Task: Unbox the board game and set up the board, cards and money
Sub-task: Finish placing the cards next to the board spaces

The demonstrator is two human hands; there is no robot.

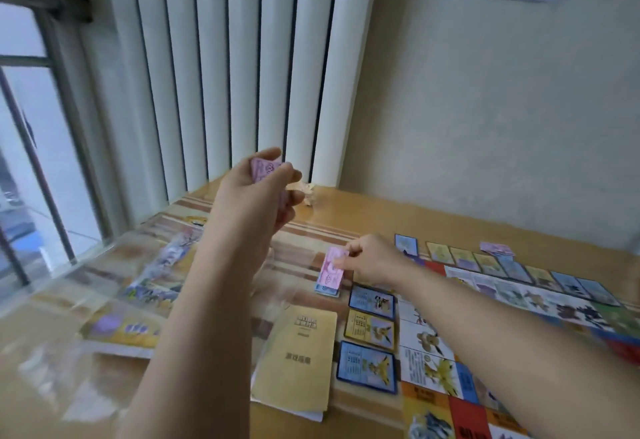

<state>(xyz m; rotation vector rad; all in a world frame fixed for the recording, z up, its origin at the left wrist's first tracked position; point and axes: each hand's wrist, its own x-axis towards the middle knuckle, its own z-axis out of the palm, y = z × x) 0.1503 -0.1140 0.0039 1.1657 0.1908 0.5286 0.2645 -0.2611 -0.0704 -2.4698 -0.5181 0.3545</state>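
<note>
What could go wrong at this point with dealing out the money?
1. The left hand holds the pink wad high over the table; a loose grip could scatter notes.
2. The right hand pinches a pink note over a small pile beside the cards; its forearm could nudge them askew.

Board [540,303]: unfolded and flat on the right, with coloured squares and creature pictures.
Far cards [485,263]: blue and yellow, face up, in a row along the board's far edge.
Side cards [370,329]: three, face up, just beside the board's left edge.
Pink stack [265,168]: held raised in the left hand [256,192].
Pink note [333,263]: pinched by the right hand [374,258], over the blue pile [327,290].
Far pile [497,248]: pinkish notes beyond the far cards.
Booklet [301,352]: yellow, flat, left of the side cards.
Box [131,327]: blurred, possibly the lid, flat on the left.
</note>
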